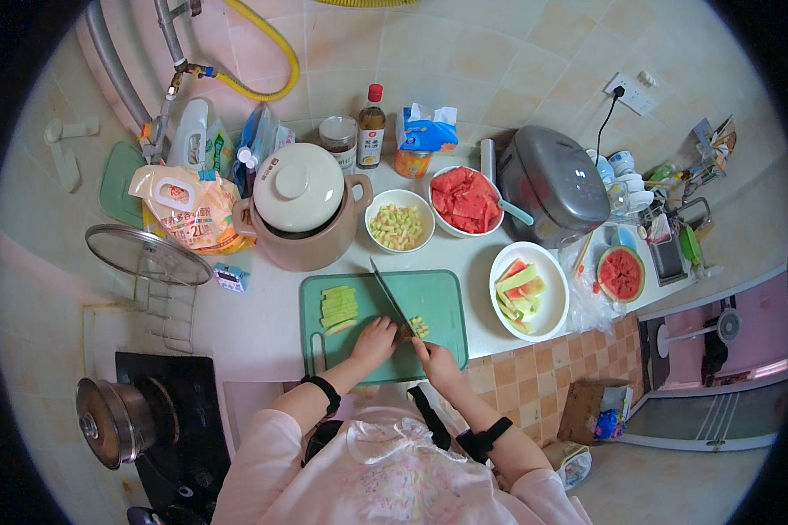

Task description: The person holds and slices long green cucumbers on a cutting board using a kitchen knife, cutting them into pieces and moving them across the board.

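My right hand (438,363) is closed around the handle of a kitchen knife (392,295), whose blade points away over the green cutting board (443,285). Bent fingers of my left hand (375,339) rest on the board just left of the blade, by rind pieces they partly hide. Small diced watermelon rind (419,326) lies right of the knife. Pale green rind strips (339,307) are lined up at the board's left. Beyond the board, a white bowl (399,223) holds diced rind and another bowl (467,200) holds red watermelon flesh. Rind slices lie in a larger white bowl (551,308) at right.
A lidded pot (305,243) and a flour bag (197,223) stand behind left. Near the wall are a bottle (371,134) and a rice cooker (555,187). A cut watermelon (620,273) sits right, by the sink (666,256). A steel pot (115,423) is on the left stove.
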### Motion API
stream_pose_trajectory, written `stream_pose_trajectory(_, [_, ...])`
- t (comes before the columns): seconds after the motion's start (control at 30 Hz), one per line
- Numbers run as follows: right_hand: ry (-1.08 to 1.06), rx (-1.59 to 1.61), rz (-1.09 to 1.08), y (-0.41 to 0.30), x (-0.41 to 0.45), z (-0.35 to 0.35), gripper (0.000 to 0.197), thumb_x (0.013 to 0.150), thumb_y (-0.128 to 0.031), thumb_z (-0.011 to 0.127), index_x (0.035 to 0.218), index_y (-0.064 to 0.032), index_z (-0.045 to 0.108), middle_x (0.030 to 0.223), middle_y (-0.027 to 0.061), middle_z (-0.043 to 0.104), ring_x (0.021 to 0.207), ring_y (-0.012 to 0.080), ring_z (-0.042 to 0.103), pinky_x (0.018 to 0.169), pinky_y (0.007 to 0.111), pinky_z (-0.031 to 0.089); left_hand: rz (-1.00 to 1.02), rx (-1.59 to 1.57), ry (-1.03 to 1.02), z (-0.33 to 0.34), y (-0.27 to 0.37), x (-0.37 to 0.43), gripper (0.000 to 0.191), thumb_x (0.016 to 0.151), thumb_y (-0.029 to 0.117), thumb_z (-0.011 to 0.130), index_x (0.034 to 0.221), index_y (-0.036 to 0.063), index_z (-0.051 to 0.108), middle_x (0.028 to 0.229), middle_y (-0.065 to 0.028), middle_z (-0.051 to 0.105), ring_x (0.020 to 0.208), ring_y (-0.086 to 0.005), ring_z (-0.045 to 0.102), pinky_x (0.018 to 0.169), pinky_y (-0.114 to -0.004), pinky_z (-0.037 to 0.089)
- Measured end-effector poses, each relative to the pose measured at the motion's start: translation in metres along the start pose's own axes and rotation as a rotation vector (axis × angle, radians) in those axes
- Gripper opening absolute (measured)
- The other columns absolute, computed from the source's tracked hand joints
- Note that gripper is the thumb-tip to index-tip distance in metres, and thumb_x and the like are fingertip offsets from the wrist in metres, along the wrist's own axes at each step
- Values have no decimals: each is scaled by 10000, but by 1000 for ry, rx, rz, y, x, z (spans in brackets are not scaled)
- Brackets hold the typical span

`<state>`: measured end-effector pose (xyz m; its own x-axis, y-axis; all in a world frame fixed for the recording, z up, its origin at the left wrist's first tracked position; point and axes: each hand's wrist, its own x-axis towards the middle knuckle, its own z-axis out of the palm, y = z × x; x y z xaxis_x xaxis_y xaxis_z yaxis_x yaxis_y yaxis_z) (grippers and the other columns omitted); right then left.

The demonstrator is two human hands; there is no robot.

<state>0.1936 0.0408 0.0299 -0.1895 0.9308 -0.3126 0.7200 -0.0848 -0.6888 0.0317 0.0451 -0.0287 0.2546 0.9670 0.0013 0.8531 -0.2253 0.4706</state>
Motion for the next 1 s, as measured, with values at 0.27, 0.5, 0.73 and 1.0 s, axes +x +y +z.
stream_pose_trajectory(0.27, [52, 161, 28, 16, -19, -38, 519, 874, -474, 468, 849, 16, 636, 481, 34, 468, 409, 93, 449, 406, 277, 366, -55, -92, -84, -13, 12, 1, 503, 731, 194, 647, 1145, 3, 435, 1066, -173, 492, 992, -321, 525, 832, -373, 454])
stream_pose_trajectory(0.5, [-10, 110, 142, 59, -28, -53, 556, 877, -478, 439, 897, 46, 623, 530, 137, 521, 472, 240, 522, 509, 363, 421, -107, -215, -215, -3, 17, 23, 575, 771, 155, 610, 1264, 20, 348, 1205, -244, 411, 960, -384, 544, 819, -416, 467])
stream_pose_trajectory(0.73, [1, 296, 297, 57, -47, -62, 491, 882, -463, 463, 810, 7, 586, 486, 0, 440, 391, 87, 421, 377, 250, 346, -23, -199, -263, 4, 12, 35, 518, 774, 152, 603, 1230, 32, 389, 1103, -220, 460, 932, -398, 535, 786, -429, 466])
stream_pose_trajectory(1.0, [-18, 474, 398, 71, -43, -59, 533, 878, -492, 448, 794, 16, 585, 502, 4, 446, 408, 92, 424, 390, 255, 356, -83, -173, -290, 0, 41, 49, 440, 739, 127, 634, 1120, 29, 437, 1075, -211, 484, 937, -376, 555, 780, -426, 480])
